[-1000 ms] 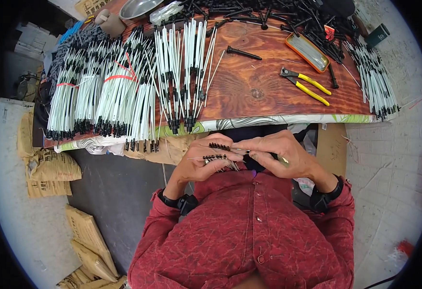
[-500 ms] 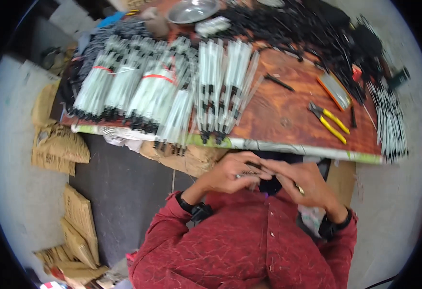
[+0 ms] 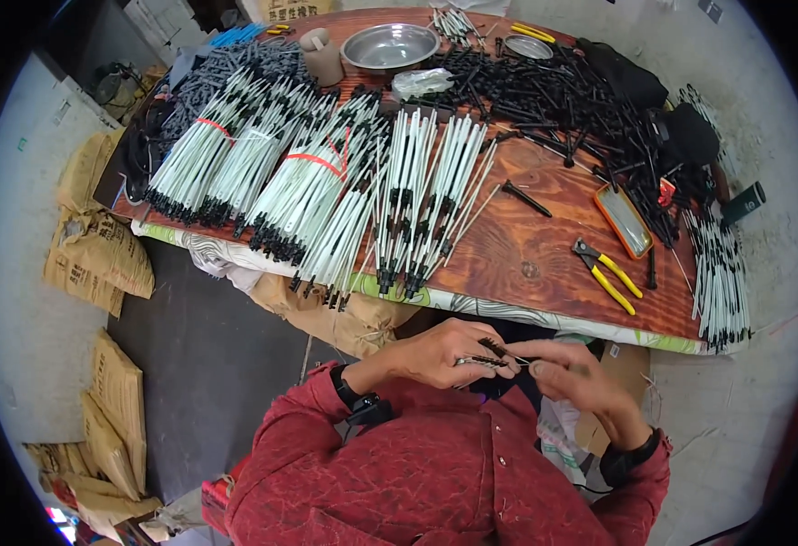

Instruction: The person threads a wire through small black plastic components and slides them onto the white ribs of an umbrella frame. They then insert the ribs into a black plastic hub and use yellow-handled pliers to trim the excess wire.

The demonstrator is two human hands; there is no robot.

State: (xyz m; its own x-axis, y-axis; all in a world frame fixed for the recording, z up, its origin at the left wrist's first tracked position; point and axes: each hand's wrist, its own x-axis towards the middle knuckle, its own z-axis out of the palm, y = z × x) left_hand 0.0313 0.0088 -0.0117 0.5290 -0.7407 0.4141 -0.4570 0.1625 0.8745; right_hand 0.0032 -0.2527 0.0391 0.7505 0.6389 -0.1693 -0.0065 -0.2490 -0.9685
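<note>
My left hand (image 3: 444, 353) is curled closed around small black-toothed pieces (image 3: 482, 361). My right hand (image 3: 570, 375) is partly curled, thumb and forefinger close together beside the pieces; whether they grip one I cannot tell. Both hands are just clear of the near edge of the tabletop (image 3: 531, 264), in front of my red shirt (image 3: 399, 464). A patterned cloth (image 3: 472, 303) shows along that edge. The pieces lie between my palms, projecting from the left fingers toward the right. Beyond the edge, bare wood gives open room, bounded on the left by bundled white rods (image 3: 417, 200) and on the right by yellow-handled pliers (image 3: 608, 276) and an orange-rimmed tin (image 3: 598, 205). Black parts (image 3: 544, 100) heap behind, next to a metal bowl (image 3: 390, 45). Brown sacks (image 3: 103, 259) stand left, beside dark floor (image 3: 208, 337).
</note>
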